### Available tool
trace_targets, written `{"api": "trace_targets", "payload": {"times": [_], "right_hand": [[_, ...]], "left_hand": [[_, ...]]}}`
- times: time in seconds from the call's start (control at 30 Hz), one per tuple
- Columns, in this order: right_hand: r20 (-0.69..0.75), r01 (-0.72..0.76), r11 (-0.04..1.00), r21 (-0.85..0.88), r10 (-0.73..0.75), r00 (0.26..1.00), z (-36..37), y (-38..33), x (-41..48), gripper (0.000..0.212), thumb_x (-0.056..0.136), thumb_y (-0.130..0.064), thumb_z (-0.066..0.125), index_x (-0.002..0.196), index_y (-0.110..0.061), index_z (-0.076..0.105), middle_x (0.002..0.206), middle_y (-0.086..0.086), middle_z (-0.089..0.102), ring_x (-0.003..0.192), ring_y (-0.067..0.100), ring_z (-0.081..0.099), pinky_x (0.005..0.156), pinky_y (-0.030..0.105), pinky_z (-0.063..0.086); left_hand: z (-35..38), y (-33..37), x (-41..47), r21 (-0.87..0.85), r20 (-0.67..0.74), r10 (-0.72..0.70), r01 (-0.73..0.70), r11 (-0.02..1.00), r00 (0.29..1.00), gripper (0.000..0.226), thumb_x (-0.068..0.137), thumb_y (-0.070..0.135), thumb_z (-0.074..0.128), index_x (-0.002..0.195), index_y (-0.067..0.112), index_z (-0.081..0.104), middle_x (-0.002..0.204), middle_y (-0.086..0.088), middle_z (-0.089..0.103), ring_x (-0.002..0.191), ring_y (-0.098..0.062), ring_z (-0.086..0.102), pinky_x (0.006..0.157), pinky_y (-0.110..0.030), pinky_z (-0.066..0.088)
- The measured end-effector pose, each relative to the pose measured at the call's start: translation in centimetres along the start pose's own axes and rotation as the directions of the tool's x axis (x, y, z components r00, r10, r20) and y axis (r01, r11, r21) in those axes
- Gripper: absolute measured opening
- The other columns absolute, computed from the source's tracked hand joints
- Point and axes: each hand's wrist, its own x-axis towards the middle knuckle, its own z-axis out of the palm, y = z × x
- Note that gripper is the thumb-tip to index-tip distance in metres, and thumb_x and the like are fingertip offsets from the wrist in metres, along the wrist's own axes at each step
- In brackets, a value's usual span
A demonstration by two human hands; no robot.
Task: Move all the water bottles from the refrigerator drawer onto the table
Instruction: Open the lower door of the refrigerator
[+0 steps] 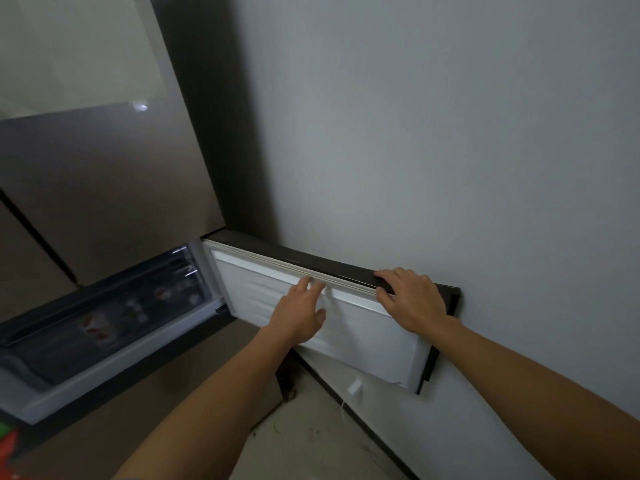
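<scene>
Looking down through the head camera, I see the right hand (412, 299) curled over the dark top edge of the open white-lined lower refrigerator door (363, 337), gripping it. The left hand (301, 315) is flat with its fingers straight, holding nothing, fingertips touching the door's pale gasket strip. The water bottles (100, 327) lie in the clear plastic refrigerator drawer (114, 362) at the left. Their red-and-white labels are too blurred for me to read any brand. The door stands swung back near a plain grey wall (450, 133), and a pale speckled floor (311, 438) lies below.
</scene>
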Motion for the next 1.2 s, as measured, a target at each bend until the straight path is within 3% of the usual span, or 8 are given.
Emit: {"api": "trace_targets", "payload": {"times": [0.23,0.4,0.6,0.73,0.8,0.9,1.03,1.2], "right_hand": [[-0.192,0.182,0.981,0.063,-0.166,0.967,2.3,-8.9,3.5,0.035,0.086,-0.036,0.044,0.104,-0.017,0.067,0.104,0.002,0.063,0.094,0.022,0.058,0.078,0.037,0.046],[-0.013,0.180,0.954,0.240,-0.183,0.983,6.9,-20.6,7.2,0.024,0.092,-0.036,0.052,0.103,-0.020,0.066,0.101,-0.001,0.065,0.092,0.020,0.059,0.079,0.034,0.045],[0.248,-0.092,0.836,0.541,-0.054,0.967,14.4,-33.4,10.4,0.016,0.092,-0.032,0.056,0.092,-0.019,0.066,0.083,-0.003,0.063,0.075,0.013,0.058,0.065,0.027,0.043],[0.468,-0.435,0.574,0.694,0.099,0.878,19.2,-38.6,12.9,0.025,0.093,-0.031,0.058,0.072,-0.018,0.064,0.081,0.008,0.070,0.075,0.024,0.066,0.075,0.040,0.055],[0.588,-0.589,0.383,0.712,0.134,0.798,20.4,-40.3,14.5,0.023,0.096,-0.029,0.054,0.085,-0.011,0.064,0.085,0.013,0.069,0.074,0.024,0.065,0.069,0.036,0.054],[0.701,-0.716,0.181,0.674,0.150,0.697,23.3,-41.3,17.0,0.031,0.098,-0.033,0.050,0.113,-0.007,0.058,0.091,0.013,0.068,0.081,0.024,0.066,0.068,0.034,0.054],[0.765,-0.763,-0.065,0.643,0.109,0.635,27.1,-42.3,20.3,0.036,0.100,-0.036,0.045,0.119,-0.008,0.055,0.102,0.017,0.067,0.087,0.028,0.066,0.067,0.037,0.053],[0.759,-0.654,-0.476,0.588,0.047,0.649,30.9,-43.9,24.9,0.035,0.098,-0.042,0.045,0.108,-0.010,0.056,0.097,0.016,0.063,0.086,0.033,0.063,0.083,0.051,0.053]], "left_hand": [[-1.7,-8.9,-4.0,-0.166,0.062,-0.182,0.190,0.968,0.981,0.042,0.093,0.035,0.053,0.132,0.020,0.049,0.130,-0.006,0.050,0.112,-0.023,0.055,0.097,-0.041,0.046],[-3.7,-19.0,-9.6,-0.272,0.060,-0.349,0.351,0.896,0.935,0.027,0.092,0.028,0.056,0.114,0.016,0.064,0.109,-0.003,0.068,0.101,-0.017,0.063,0.087,-0.030,0.050],[-5.7,-32.7,-16.5,-0.683,0.099,-0.682,0.548,0.483,0.724,0.016,0.096,0.014,0.052,0.092,0.008,0.066,0.078,-0.009,0.065,0.071,-0.019,0.060,0.066,-0.033,0.050],[-6.8,-39.5,-19.5,-0.900,0.230,-0.855,0.436,-0.004,0.466,0.018,0.096,0.015,0.052,0.105,0.002,0.060,0.070,-0.015,0.062,0.062,-0.027,0.060,0.057,-0.039,0.052],[-7.3,-41.7,-20.1,-0.933,0.299,-0.875,0.310,-0.184,0.381,0.019,0.096,0.018,0.051,0.107,0.005,0.059,0.073,-0.017,0.062,0.062,-0.029,0.060,0.056,-0.035,0.049],[-7.4,-43.8,-20.0,-0.944,0.330,-0.863,0.127,-0.304,0.382,0.030,0.100,0.024,0.041,0.119,0.004,0.051,0.090,-0.020,0.062,0.078,-0.031,0.060,0.069,-0.038,0.046],[-6.2,-46.6,-18.1,-0.910,0.337,-0.840,-0.084,-0.407,0.426,0.042,0.103,0.027,0.029,0.136,0.003,0.039,0.137,-0.026,0.047,0.123,-0.039,0.049,0.095,-0.045,0.041],[-5.3,-51.9,-14.5,-0.795,0.279,-0.871,-0.412,-0.446,0.405,0.046,0.102,0.044,0.028,0.126,0.008,0.042,0.118,-0.023,0.055,0.120,-0.038,0.051,0.092,-0.050,0.043]]}}
